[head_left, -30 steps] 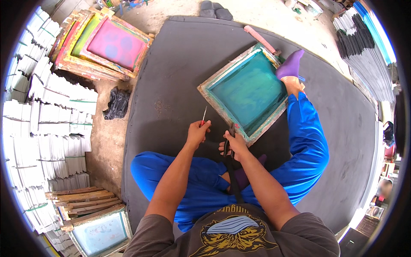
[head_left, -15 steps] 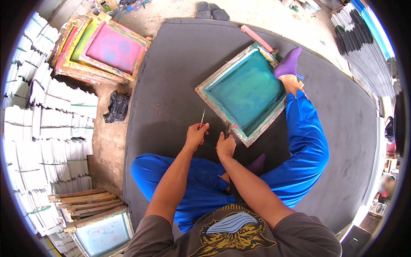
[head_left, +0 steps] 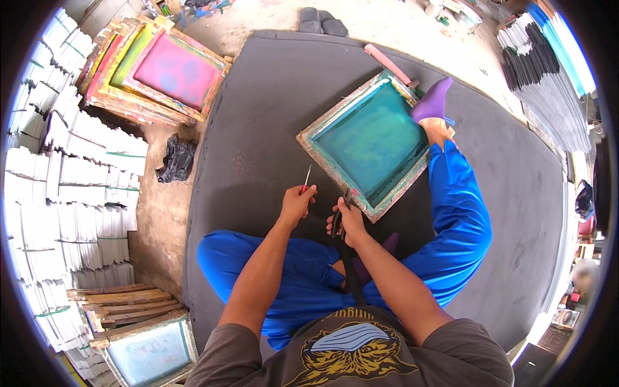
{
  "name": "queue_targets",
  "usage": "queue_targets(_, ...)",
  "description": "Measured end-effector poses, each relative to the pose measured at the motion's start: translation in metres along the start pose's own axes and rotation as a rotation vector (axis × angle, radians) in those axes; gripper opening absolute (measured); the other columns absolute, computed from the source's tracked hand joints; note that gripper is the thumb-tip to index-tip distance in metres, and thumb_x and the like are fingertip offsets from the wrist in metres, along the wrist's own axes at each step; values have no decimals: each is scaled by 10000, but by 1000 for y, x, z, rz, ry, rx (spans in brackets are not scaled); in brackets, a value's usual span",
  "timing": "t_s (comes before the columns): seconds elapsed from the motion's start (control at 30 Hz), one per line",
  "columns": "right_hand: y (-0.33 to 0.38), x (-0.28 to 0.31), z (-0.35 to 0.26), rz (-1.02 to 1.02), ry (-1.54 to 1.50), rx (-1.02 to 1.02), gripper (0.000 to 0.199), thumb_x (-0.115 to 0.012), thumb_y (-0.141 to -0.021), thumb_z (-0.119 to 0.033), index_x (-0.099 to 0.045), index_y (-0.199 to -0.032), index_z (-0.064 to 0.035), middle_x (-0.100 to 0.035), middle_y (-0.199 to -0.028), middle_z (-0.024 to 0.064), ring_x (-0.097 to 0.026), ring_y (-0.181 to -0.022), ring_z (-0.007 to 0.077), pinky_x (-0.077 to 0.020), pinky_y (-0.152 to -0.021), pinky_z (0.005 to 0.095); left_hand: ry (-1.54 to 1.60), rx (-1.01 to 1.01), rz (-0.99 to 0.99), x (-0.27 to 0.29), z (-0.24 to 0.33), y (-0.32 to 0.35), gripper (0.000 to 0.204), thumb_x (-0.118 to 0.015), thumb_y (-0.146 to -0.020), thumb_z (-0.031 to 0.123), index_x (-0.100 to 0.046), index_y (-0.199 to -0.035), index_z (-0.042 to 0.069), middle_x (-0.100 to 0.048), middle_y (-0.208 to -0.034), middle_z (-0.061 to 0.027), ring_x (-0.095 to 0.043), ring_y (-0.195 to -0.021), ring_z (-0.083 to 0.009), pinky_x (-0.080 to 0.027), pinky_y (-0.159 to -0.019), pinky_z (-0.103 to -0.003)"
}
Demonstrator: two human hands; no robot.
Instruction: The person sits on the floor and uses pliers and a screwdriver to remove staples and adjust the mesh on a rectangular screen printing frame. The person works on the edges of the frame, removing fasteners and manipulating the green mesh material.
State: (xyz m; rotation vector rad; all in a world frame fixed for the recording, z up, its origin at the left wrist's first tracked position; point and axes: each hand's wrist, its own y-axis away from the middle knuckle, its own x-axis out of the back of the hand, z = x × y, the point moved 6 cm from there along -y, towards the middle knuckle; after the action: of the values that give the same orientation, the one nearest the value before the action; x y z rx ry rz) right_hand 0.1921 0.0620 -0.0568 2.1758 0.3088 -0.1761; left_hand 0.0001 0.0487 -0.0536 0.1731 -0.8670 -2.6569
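Note:
My left hand [head_left: 296, 205] is closed round the red handle of a screwdriver [head_left: 308, 178], its thin metal shaft pointing up and away from me. Dark pliers [head_left: 336, 221] are gripped in my right hand [head_left: 351, 224], beside the near corner of a screen-printing frame [head_left: 325, 163]. The pliers' jaws lie over that corner's rim; whether they bite on anything is too small to tell. Teal mesh [head_left: 373, 138] fills the paint-stained wooden frame, which lies tilted on the dark mat. My foot in a purple sock [head_left: 433, 102] rests at its far right corner.
The dark mat [head_left: 258, 109] stretches under me. A pink bar [head_left: 387, 63] lies beyond the frame, and slippers [head_left: 322, 22] sit past the far edge. Stacked colourful screens [head_left: 174, 74], a black plastic bag [head_left: 177, 159], white bundles [head_left: 71, 226] and a pale screen [head_left: 148, 351] are at left.
My right hand has turned and moved slightly nearer to me and right, showing the pliers' handles and its fingers. My left hand with the screwdriver has hardly moved.

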Motion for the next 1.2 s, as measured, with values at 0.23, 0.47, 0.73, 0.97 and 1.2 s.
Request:
queue_targets(0.23,2,11,-15,-122,21,-122,402,-535,-1075,-438,-526,-1168,-47,-672,-816,142,-698,-659,256,-594,-558,417,-32,-18,-23,-2,-3,-4,374,-707,-979,367,-713,-992,-7,-645,-740,-46,-497,-436,-94,-384,-395,-268)
queue_targets(0.47,-23,11,9,379,431,203,353,-591,-1044,-347,-592,-1083,3,-699,-795,184,-717,-617,282,-570,-510,450,-53,11,-24,-4,-5,-4,376,-707,-978,379,-716,-999,4,-648,-742,-43,-494,-440,-90,-381,-395,-266)
queue_targets(0.73,-15,-7,8,702,646,347,439,-601,-1017,-378,-632,-1057,58,-711,-922,309,-708,-891,488,-560,-771,561,-44,2,-26,-4,-3,-1,377,-713,-975,385,-717,-985,8,-644,-737,-41,-494,-436,-91,-376,-390,-265)
queue_targets(0.97,-3,6,3,70,127,15,495,-541,-1067,-459,-533,-1257,-1,-666,-791,126,-712,-713,228,-599,-586,399,-50,-2,-22,-2,-8,-1,379,-714,-972,386,-718,-986,8,-647,-740,-42,-499,-437,-91,-386,-393,-264)
queue_targets(1.2,2,15,-20,-94,93,-136,442,-546,-1068,-425,-519,-1253,-25,-667,-827,144,-695,-671,260,-591,-573,439,-87,-2,-26,-3,-7,-1,386,-706,-974,391,-722,-992,6,-651,-742,-42,-509,-449,-94,-393,-395,-267)
